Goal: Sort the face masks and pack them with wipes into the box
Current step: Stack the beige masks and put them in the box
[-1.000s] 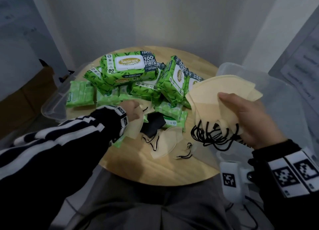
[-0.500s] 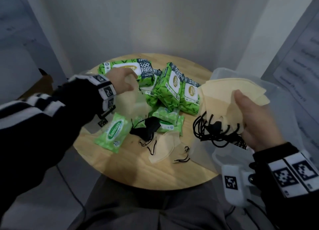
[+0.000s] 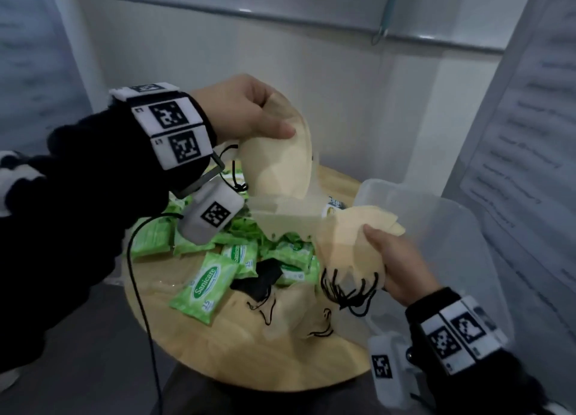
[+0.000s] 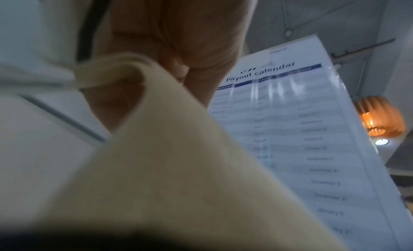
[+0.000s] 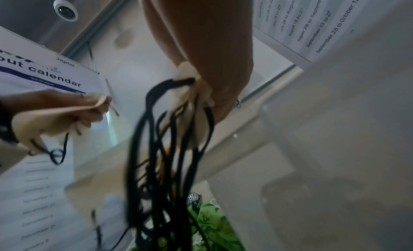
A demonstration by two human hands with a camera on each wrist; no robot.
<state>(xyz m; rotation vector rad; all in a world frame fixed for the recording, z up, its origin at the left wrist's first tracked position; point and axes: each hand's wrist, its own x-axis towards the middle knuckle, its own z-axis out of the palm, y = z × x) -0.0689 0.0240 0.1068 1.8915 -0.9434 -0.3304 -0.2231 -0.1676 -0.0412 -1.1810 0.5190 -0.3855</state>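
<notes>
Currently the left hand [image 3: 249, 112] is raised above the tabletop [image 3: 237, 346], thumb and fingers pinching one beige mask [image 3: 280, 165] by its top edge so it hangs down. Right hand [image 3: 396, 265] grips a stack of beige masks [image 3: 352, 237], fingers curled round it near the ear-loop end, black loops [image 3: 346, 290] dangling in a bunch (tangled-looking in the right wrist view). Both grips are closed on masks, neither hand free.

Step in hand, as I judge it: adding the single beige mask to the sorted stack. To do it well, line the hanging mask up with the stack's fold and edges before laying it on, loops on the same side as the others, then let the right thumb clamp it. Keep its loop clear of the dangling bunch, or it may snag.

On the tabletop: a black mask [image 3: 261, 277] lying among the green wipe packs [image 3: 205, 286], and more beige masks [image 3: 290, 318] loose near the front edge, not yet sorted. Clear plastic box [image 3: 467, 243] sits at the right, just beside the right hand; what's in it is hard to tell. Wipes all still out on the tabletop, so packing looks mostly ahead.
</notes>
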